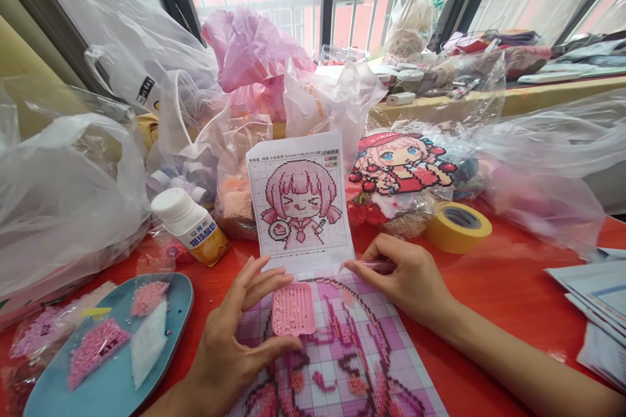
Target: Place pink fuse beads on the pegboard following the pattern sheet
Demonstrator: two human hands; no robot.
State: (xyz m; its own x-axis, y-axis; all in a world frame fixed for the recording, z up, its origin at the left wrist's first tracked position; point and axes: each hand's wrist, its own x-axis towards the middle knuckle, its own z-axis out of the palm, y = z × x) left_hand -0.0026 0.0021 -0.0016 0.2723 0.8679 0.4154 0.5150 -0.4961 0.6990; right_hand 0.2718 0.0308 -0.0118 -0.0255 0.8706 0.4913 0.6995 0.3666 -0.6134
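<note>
My left hand [239,326] grips a small pink bead tray [294,309] by its edges, thumb on the near side and fingers on the far side. Loose pink beads lie among the tray's grooves. Under it is a gridded pattern sheet [337,345] partly covered with pink, dark and peach beads that form a face. My right hand [403,270] pinches slim pink tweezers [381,266], their curved tip close to the sheet's top edge. Behind both hands, a printed paper chart [300,208] of a pink-haired character leans upright.
At left sits a blue plate [110,365] with bead bags. A white bottle [190,225] stands behind it. Yellow tape [458,227] and a finished bead picture [403,163] are at right, near papers [594,300]. Plastic bags [68,176] crowd the back.
</note>
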